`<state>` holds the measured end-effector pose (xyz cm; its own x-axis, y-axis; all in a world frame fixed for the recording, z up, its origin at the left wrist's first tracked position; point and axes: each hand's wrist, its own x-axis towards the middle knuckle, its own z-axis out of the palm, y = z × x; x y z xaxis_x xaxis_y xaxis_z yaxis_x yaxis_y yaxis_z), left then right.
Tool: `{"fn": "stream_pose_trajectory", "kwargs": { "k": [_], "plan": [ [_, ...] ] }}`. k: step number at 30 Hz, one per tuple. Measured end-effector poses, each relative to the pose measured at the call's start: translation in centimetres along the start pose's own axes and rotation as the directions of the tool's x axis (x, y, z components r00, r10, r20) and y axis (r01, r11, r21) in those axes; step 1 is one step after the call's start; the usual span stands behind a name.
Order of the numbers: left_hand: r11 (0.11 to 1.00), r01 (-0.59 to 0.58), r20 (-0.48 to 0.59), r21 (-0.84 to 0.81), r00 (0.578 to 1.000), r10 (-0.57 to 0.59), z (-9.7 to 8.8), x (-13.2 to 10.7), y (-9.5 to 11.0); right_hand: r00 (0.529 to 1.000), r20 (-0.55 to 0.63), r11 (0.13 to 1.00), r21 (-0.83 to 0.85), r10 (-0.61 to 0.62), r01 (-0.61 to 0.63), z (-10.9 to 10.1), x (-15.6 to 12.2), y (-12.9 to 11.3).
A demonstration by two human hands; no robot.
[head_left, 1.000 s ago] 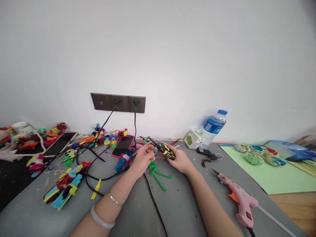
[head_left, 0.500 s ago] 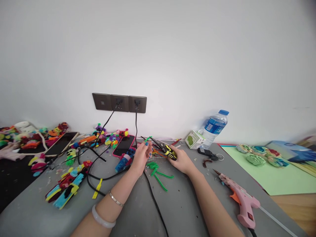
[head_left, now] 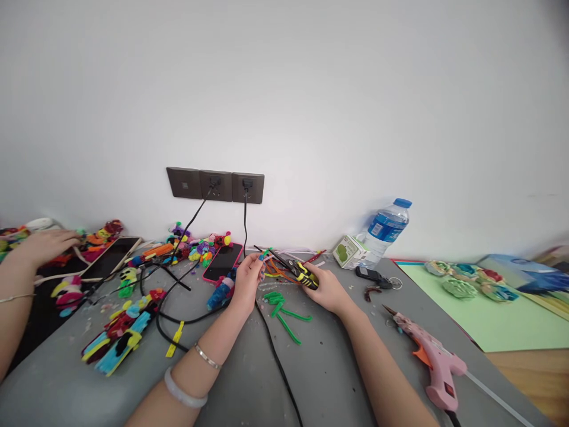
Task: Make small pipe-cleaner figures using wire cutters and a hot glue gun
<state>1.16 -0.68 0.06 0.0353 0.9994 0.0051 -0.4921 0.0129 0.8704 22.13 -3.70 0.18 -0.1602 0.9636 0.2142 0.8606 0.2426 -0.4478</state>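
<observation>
Between thumb and fingers my left hand pinches a short piece of green pipe cleaner. My right hand is wrapped round yellow-and-black pliers, whose jaws point up and left toward that green piece. I cannot tell whether the jaws touch it. Below the hands, bent green pipe cleaners lie on the grey table. Orange strips lie behind, between the two hands. Just left of my left hand lies a blue fuzzy figure.
Black cables run across the table from the wall sockets. A pink glue gun, water bottle, small box and keys are on the right. Phones and fuzzy figures lie left, near another person's hand.
Another person's hand has come in at the far left, over the fuzzy figures there. My left hand has shifted slightly left and down; my right hand keeps its hold on the pliers.
</observation>
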Motion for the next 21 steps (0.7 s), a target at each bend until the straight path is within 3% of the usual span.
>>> {"fn": "stream_pose_trajectory", "kwargs": {
  "k": [12,21],
  "plan": [
    [0.999,-0.027,-0.049,0.04,0.998,0.029,-0.17,0.33,0.1,1.0,-0.007,1.0,0.004,-0.022,0.022,0.21,-0.2,0.09],
    [0.999,-0.048,-0.075,-0.007,0.996,0.047,-0.12,0.17,0.39,0.988,-0.143,0.997,0.058,0.061,-0.053,0.31,0.0,0.65]
  ]
}}
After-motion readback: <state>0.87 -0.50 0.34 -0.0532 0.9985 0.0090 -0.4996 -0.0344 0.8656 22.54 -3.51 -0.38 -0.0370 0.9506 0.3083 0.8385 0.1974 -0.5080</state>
